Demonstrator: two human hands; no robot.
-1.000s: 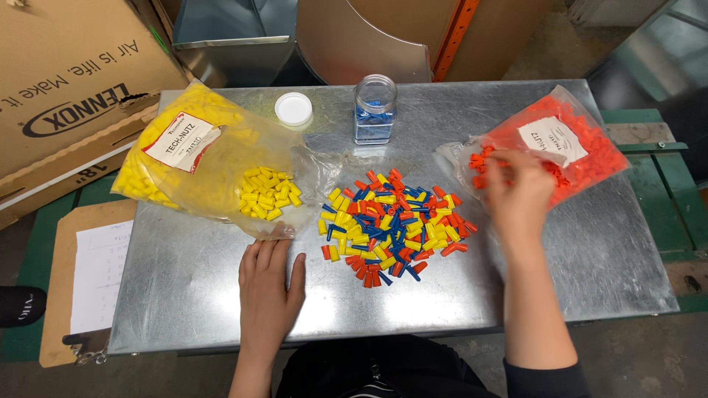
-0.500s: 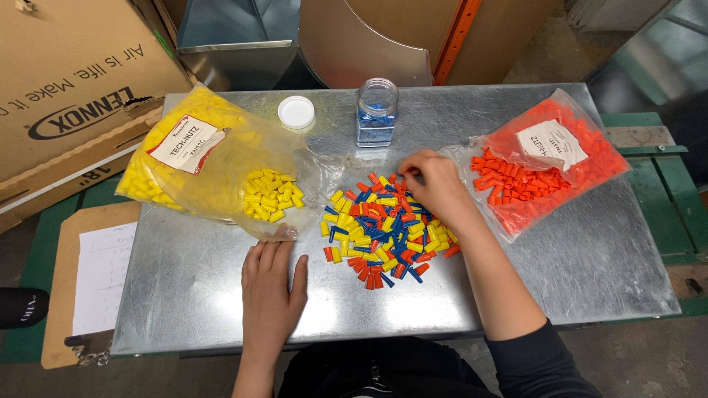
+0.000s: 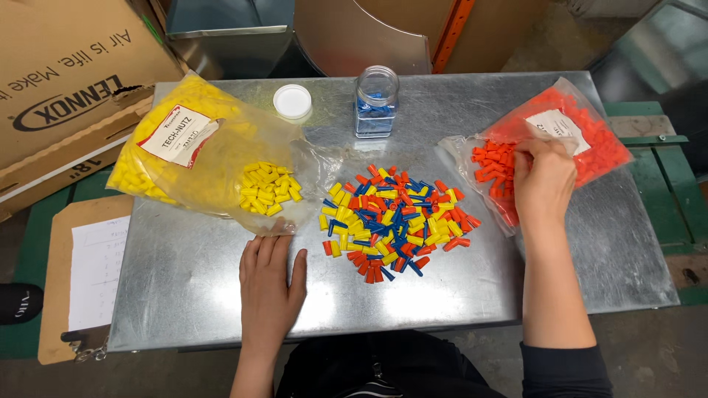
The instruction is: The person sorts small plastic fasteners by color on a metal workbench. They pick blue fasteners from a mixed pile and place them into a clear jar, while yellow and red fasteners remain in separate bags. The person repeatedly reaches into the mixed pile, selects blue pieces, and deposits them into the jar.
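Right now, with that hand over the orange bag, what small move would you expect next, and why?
Probably the right hand swings back to the mixed pile for another orange cap: it sits at the orange bag's mouth, and many orange pieces remain among the yellow and blue ones.

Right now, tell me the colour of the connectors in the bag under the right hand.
Orange, seen in the head view: the right hand rests on the clear bag.
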